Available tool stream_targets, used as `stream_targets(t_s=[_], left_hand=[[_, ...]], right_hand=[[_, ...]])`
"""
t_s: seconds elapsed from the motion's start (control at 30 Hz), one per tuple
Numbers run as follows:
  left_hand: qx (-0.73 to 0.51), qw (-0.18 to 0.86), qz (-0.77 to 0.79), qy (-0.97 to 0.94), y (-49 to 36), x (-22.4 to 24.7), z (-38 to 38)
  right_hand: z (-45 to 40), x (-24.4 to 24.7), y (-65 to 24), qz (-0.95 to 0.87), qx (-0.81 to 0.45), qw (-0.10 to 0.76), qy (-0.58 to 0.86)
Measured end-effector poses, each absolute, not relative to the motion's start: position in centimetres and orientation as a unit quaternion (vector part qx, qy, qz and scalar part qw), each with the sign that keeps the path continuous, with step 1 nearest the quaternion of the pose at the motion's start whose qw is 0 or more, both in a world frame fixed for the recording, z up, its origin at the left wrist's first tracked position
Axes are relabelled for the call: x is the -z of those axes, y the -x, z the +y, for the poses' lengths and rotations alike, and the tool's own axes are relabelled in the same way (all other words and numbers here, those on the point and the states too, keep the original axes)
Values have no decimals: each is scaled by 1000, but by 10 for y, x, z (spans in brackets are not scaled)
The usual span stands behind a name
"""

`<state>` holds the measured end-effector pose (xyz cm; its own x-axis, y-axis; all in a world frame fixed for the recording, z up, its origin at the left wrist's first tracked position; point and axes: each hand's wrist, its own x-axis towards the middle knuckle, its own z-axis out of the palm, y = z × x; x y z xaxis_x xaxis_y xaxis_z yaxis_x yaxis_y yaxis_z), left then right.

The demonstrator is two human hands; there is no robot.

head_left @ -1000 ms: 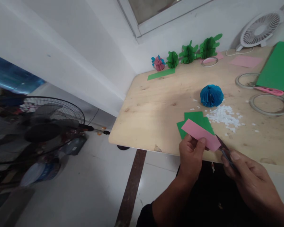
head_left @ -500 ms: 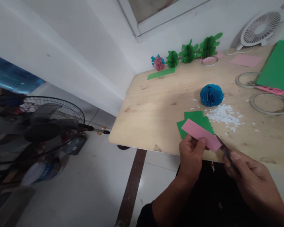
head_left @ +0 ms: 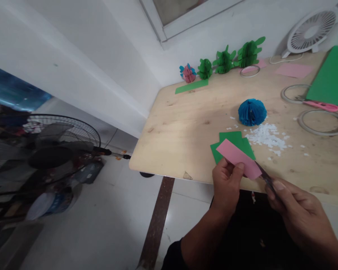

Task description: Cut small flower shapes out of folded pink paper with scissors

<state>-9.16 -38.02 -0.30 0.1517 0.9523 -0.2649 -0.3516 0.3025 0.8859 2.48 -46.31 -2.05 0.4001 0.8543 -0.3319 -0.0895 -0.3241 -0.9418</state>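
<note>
My left hand (head_left: 227, 180) pinches a pink paper strip (head_left: 238, 157) between thumb and fingers at the table's front edge. My right hand (head_left: 295, 206) is closed on dark scissors (head_left: 266, 178), whose blades lie at the strip's right end, partly behind it. Green paper pieces (head_left: 232, 140) lie on the table just beyond the strip. Behind them sits a blue pleated paper ball (head_left: 252, 112), with a scatter of small white paper bits (head_left: 267, 137) in front and to its right.
Along the wall stand several green folded figures (head_left: 224, 62) and a pink-and-blue one (head_left: 188, 73). Tape rings (head_left: 322, 132), pink scissors (head_left: 323, 106), green sheets (head_left: 331, 80) and a white fan (head_left: 311, 33) occupy the table's right side. A black fan (head_left: 62, 137) stands left.
The pink strip's right end and the scissor blades have shifted very slightly to the left. Both hands keep their hold.
</note>
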Motion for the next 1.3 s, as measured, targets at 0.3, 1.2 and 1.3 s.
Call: stream_targets(t_s=[0.3,1.2,1.3], left_hand=[[-483,677,440,-339,91,-1,-379],[-440,690,441,-368,102,-3,-364],[-412,711,431,-373,107,-5,-355]], right_hand=[[-464,16,-23,-280,-463,503,674],[-466,22,-30,-284,-475,468,689],[-464,25,-35,-284,-503,461,673]])
